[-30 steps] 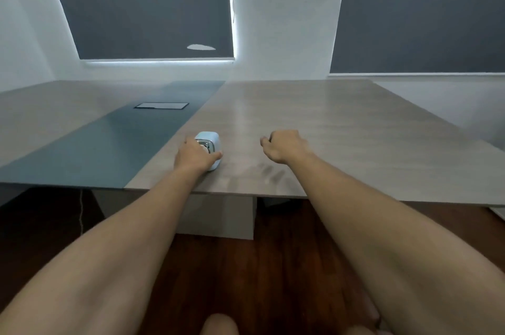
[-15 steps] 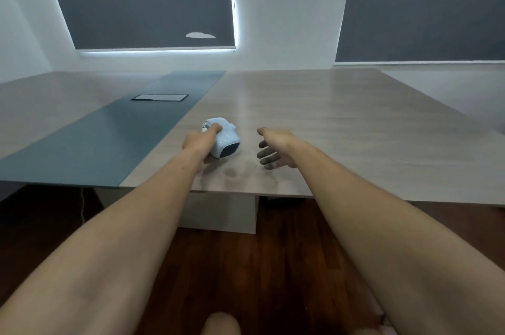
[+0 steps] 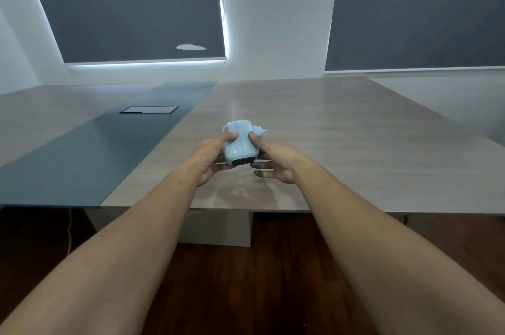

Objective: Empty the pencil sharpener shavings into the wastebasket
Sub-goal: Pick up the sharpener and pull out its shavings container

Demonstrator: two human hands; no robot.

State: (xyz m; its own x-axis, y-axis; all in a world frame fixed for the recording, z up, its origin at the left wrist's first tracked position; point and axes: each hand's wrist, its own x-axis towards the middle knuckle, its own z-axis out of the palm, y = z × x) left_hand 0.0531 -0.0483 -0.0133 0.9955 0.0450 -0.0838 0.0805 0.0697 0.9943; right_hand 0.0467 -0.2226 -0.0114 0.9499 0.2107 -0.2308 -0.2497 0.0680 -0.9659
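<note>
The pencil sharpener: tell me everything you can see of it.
The pencil sharpener is a small, rounded, pale blue box that looks like smooth, glossy plastic. A dark panel, perhaps the shavings drawer, fills the end turned toward the camera, and a pale knob or crank sticks out at its far right. It is held above the near part of the wooden table, tipped on its side. The left hand grips its left flank, thumb on top; the right hand grips its right. No shavings show.

Pale wood-grain tabletop with a grey-blue centre strip; flush cable hatch in strip. Dark roller blinds behind; dark wooden floor below.
</note>
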